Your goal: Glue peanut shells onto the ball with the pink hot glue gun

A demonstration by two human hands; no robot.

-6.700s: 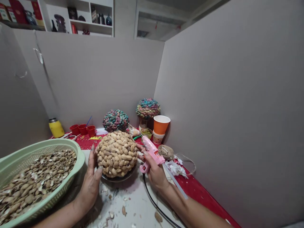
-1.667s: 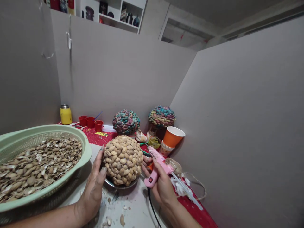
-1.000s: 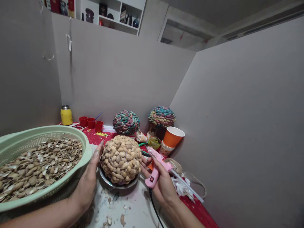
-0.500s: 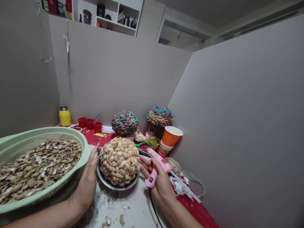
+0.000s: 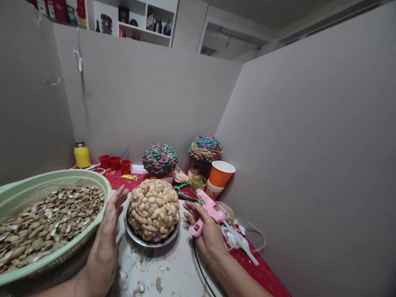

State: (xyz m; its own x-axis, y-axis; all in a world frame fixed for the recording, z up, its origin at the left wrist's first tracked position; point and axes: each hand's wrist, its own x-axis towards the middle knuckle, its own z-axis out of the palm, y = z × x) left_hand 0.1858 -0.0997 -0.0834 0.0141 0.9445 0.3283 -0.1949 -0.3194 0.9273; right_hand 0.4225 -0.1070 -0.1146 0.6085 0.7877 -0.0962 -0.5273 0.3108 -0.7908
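Observation:
A ball covered in peanut shells [image 5: 154,210] rests in a shallow metal bowl [image 5: 151,244] on the pale work surface. To the left of the bowl my left hand [image 5: 103,243] is held upright, fingers stretched out and palm facing the ball, apart from it. My right hand [image 5: 210,237] grips a pink hot glue gun [image 5: 209,207] to the right of the ball, some fingers partly extended toward it. A clear glue stick [image 5: 241,241] sticks out of the gun's rear, and a black cord [image 5: 198,258] trails from its handle.
At left stands a green basket [image 5: 107,192] full of loose shells. Behind are two multicoloured balls [image 5: 160,160], red cups [image 5: 115,163], a yellow jar [image 5: 82,156] and an orange paper cup [image 5: 221,177]. Grey partitions [image 5: 148,95] enclose the table. Shell bits [image 5: 159,284] lie in front.
Both hands have drawn away from the ball: my left moved left and toward me, my right slightly right with the glue gun. The camera view has shifted a little.

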